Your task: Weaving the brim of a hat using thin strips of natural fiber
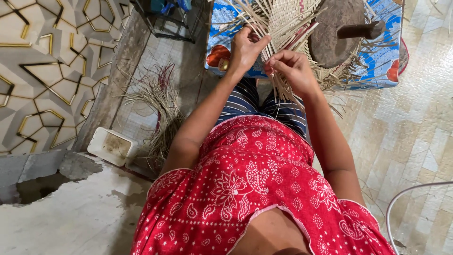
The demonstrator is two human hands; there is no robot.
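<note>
A partly woven straw mat (pixel 288 19) lies on a blue patterned cloth (pixel 377 71), its loose tan strips fanning toward me. My left hand (pixel 245 47) is closed on a few of those strips at the mat's near edge. Beside it, my right hand (pixel 292 68) pinches a bunch of strips (pixel 279 89) that hang down over my lap. A round brown stone (pixel 335 33) with a dark stick-like handle (pixel 361 30) sits on the weave to the right of my hands.
A bundle of dry straw (pixel 158 101) lies on the tiled floor at left, next to a white rectangular tray (pixel 111 146). A dark metal rack (pixel 170 21) stands at the back. A patterned wall panel (pixel 47 71) fills the left side. A white cable (pixel 410 198) curves at right.
</note>
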